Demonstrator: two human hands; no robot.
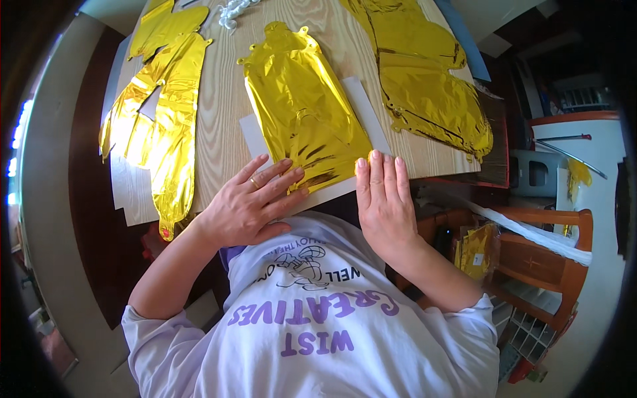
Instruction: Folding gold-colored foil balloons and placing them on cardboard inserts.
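Note:
A gold foil balloon, deflated and folded into a long flat shape, lies in front of me on a white sheet of card. Small tabs with holes stick out at its far end. My left hand, with a ring on one finger, rests fingers outstretched on its near left corner. Flat on the near right corner lies my right hand, its fingers straight and side by side. Creases run across the foil between the two hands. Neither hand grips anything.
More flat gold foil balloons lie at the left and right of the wooden table. White string sits at the far edge. A wooden chair stands at the right, near a bag of gold foil.

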